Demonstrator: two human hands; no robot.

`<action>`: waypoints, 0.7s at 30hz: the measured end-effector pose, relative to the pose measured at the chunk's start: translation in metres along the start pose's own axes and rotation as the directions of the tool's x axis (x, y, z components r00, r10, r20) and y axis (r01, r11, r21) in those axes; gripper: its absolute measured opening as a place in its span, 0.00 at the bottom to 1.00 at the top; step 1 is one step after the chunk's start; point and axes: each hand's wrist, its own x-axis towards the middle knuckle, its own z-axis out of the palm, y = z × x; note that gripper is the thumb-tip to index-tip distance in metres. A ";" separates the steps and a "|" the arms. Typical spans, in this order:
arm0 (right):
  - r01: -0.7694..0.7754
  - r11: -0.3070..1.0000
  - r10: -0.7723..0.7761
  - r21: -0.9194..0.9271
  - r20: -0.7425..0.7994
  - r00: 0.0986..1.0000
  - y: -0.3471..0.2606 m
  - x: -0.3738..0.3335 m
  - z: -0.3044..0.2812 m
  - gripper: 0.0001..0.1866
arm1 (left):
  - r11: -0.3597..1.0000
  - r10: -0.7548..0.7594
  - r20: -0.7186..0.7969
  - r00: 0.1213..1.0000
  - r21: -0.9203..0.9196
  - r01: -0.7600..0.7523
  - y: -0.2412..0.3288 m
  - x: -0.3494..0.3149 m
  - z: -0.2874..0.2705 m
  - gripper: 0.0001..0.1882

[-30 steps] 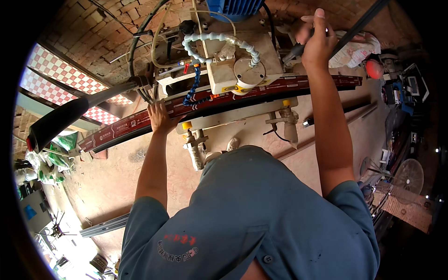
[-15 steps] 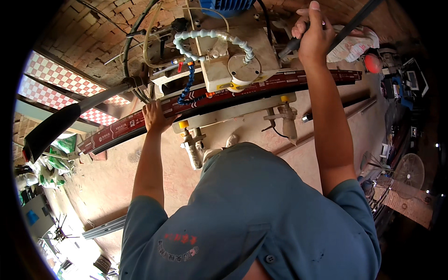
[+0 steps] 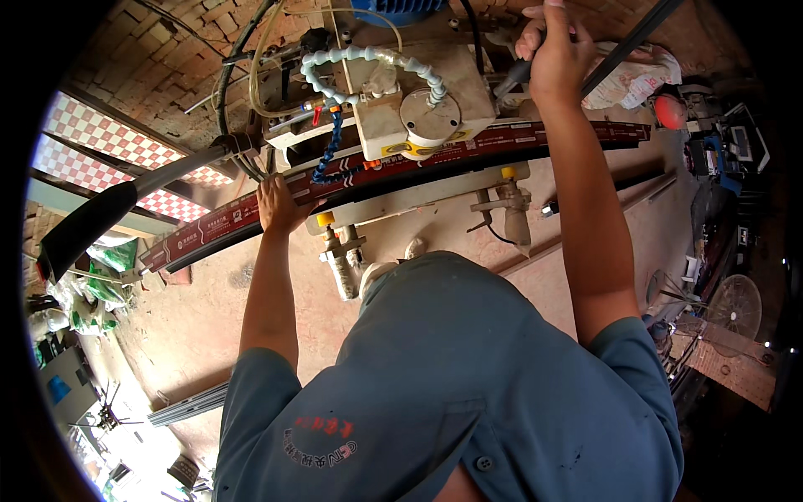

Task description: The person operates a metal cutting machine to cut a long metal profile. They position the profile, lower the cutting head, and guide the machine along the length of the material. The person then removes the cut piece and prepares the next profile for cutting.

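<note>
My left hand (image 3: 281, 206) is closed over a long profile (image 3: 201, 238) covered in dark red printed film with a black near edge. Its fingers lie across the top, and the thumb is at the near side. The profile runs crosswise through the pale housing of a machine (image 3: 468, 88). Up at the right, my right hand (image 3: 559, 65) is raised with its fingers wrapped round a dark lever handle (image 3: 519, 74). Under the machine's round cap (image 3: 430, 115), the housing hides part of the profile. A blue jointed coolant hose (image 3: 326, 151) hangs down close to the profile.
Two yellow-capped clamps (image 3: 326, 221) (image 3: 508, 174) stand along the machine's near edge. A black padded arm (image 3: 88, 234) juts out at left. Dark profiles (image 3: 191, 405) lie on the floor at lower left. A fan (image 3: 733, 316) and clutter line the right side.
My right hand and the lever handle have shifted slightly up and left. The machine's housing also sits a little further left. My left hand stays on the profile.
</note>
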 end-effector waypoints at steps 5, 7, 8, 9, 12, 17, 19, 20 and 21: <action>-0.023 1.000 0.023 -0.007 -0.003 1.000 -0.006 -0.002 0.002 0.21 | 1.000 -0.007 0.015 1.000 0.010 0.007 0.003 -0.002 -0.008 0.51; -0.032 0.999 0.032 -0.007 -0.010 0.999 -0.006 -0.003 0.001 0.21 | 1.000 -0.005 0.023 1.000 -0.001 0.005 0.002 -0.002 -0.008 0.51; -0.039 0.999 0.039 -0.001 -0.015 0.999 -0.005 -0.002 -0.001 0.21 | 1.000 0.003 0.014 1.000 -0.004 -0.003 0.002 -0.001 -0.007 0.51; -0.047 0.999 0.047 0.005 -0.021 0.999 -0.004 -0.002 -0.003 0.21 | 1.000 0.011 0.007 1.000 -0.007 -0.011 0.002 0.000 -0.008 0.51; -0.048 0.998 0.048 0.030 -0.011 0.999 -0.003 -0.003 -0.008 0.22 | 0.999 -0.006 0.047 0.999 0.042 0.004 0.004 0.001 -0.012 0.51; -0.080 0.997 0.079 -0.014 -0.044 0.996 -0.016 -0.010 0.003 0.22 | 0.998 0.052 -0.032 0.998 0.046 -0.051 -0.005 -0.002 0.000 0.52; -0.072 0.997 0.071 -0.030 -0.041 0.997 -0.016 -0.012 0.001 0.22 | 0.998 0.048 -0.019 0.999 0.036 -0.047 -0.004 -0.001 -0.001 0.52; -0.057 0.998 0.056 -0.030 -0.031 0.998 -0.014 -0.010 0.000 0.22 | 0.998 0.044 -0.012 0.999 0.038 -0.044 -0.004 0.000 0.000 0.51; -0.040 0.999 0.040 -0.032 -0.022 0.999 -0.011 -0.008 -0.002 0.22 | 0.998 0.043 -0.006 0.999 0.038 -0.042 -0.003 0.002 0.000 0.51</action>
